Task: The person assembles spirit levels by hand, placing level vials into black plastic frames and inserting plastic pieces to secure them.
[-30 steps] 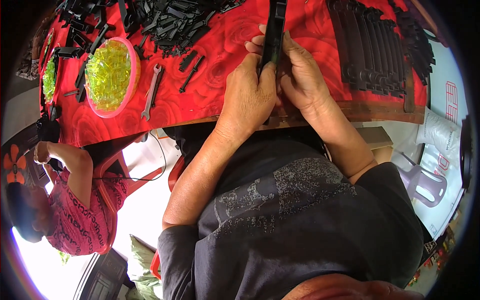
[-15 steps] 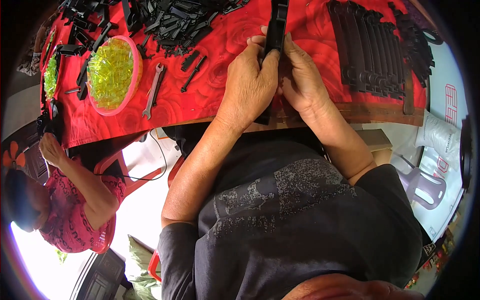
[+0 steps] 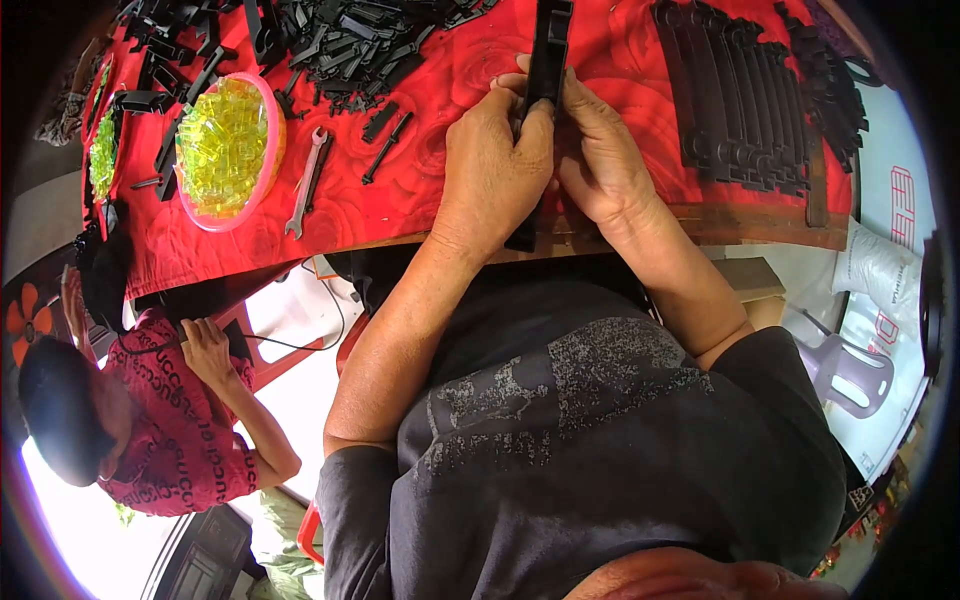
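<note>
Upright in front of me is a long black plastic bar (image 3: 548, 60), held over the table's near edge. My left hand (image 3: 497, 165) is closed round its left side, thumb on the near face. From the other side my right hand (image 3: 606, 155) grips it too, with its fingers partly hidden behind the bar. The lower end comes out below my hands near the table edge. To the left of my hands lie a thin black rod (image 3: 387, 148), a small black piece (image 3: 380, 121) and an open-end wrench (image 3: 308, 185).
A pink-rimmed basket (image 3: 273, 150) holds yellow-green clear blocks. Black plastic parts (image 3: 350, 50) are heaped at the far side. Long black bars (image 3: 740, 110) lie in a row at right on the red cloth (image 3: 440, 100). A co-worker (image 3: 180, 420) sits at left.
My hands and the black bar have shifted only slightly to the left. The co-worker has leaned back from the table and lowered an arm.
</note>
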`<state>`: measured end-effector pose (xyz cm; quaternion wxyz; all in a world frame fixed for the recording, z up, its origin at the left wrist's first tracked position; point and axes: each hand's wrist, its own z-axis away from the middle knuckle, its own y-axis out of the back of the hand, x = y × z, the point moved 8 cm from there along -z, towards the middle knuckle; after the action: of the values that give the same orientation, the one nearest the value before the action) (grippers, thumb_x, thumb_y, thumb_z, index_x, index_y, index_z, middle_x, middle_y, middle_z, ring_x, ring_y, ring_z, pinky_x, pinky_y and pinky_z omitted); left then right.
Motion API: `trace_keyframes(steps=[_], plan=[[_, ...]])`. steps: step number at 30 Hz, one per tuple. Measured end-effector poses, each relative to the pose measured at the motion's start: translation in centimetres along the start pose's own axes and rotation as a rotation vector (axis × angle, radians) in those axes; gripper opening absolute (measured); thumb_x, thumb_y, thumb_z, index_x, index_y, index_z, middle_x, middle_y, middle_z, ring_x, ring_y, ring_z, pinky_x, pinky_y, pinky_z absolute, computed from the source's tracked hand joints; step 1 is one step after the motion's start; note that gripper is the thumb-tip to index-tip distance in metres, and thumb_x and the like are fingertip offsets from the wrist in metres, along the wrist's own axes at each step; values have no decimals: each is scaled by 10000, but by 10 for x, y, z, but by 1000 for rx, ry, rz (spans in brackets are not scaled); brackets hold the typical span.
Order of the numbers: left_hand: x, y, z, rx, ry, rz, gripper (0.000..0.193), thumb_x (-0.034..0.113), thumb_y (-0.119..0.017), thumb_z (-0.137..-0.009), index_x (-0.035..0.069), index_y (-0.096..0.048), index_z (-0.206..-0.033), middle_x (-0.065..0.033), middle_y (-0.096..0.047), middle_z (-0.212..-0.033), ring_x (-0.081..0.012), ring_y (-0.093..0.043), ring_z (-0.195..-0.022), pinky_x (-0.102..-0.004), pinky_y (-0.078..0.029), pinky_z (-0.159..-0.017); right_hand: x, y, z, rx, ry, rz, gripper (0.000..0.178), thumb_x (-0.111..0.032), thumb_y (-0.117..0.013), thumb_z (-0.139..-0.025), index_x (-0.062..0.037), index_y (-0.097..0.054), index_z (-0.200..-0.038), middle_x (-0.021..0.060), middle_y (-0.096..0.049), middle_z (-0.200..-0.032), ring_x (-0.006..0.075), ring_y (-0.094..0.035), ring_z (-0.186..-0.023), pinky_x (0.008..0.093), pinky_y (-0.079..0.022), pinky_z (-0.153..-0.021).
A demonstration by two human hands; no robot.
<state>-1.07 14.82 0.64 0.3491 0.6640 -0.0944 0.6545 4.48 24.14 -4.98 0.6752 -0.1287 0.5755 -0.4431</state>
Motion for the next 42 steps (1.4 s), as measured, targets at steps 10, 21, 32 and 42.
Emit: trace_keyframes(steps=[10,21,32,42], plan=[[-2,-3,-4,16,-122,120,238,169,-589,-940,-63,-637,-963,-217,-669,-734,-353,-694,-723,-417,-517,-659,-1,-8,1,-38,0,-101,322,-334,-558,-1030,-65,-658,-1177,58,-712,-1075,152,-677,-981,294,-556,-864],[-2,1,-4,-16,-61,46,236,163,-612,-892,-68,-647,-868,-208,-666,-717,-331,-689,-694,-405,-518,-643,-2,-9,3,-35,20,-70,318,-309,-544,-1039,-43,-682,-1144,62,-717,-1076,160,-675,-995,309,-538,-920],[9,0,13,-38,-26,-105,236,156,-599,-902,-66,-611,-981,-233,-674,-767,-405,-689,-756,-466,-534,-687,3,1,-6,-110,-1,-139,451,-374,-531,-1033,-30,-569,-1322,154,-659,-1201,260,-635,-1107,373,-526,-984],[13,3,14,-24,-102,-31,231,167,-590,-915,-57,-591,-969,-242,-669,-736,-428,-684,-740,-494,-527,-674,-4,-10,-1,-109,37,-96,383,-360,-528,-1038,-21,-680,-1132,78,-719,-1062,165,-674,-1008,311,-547,-913]])
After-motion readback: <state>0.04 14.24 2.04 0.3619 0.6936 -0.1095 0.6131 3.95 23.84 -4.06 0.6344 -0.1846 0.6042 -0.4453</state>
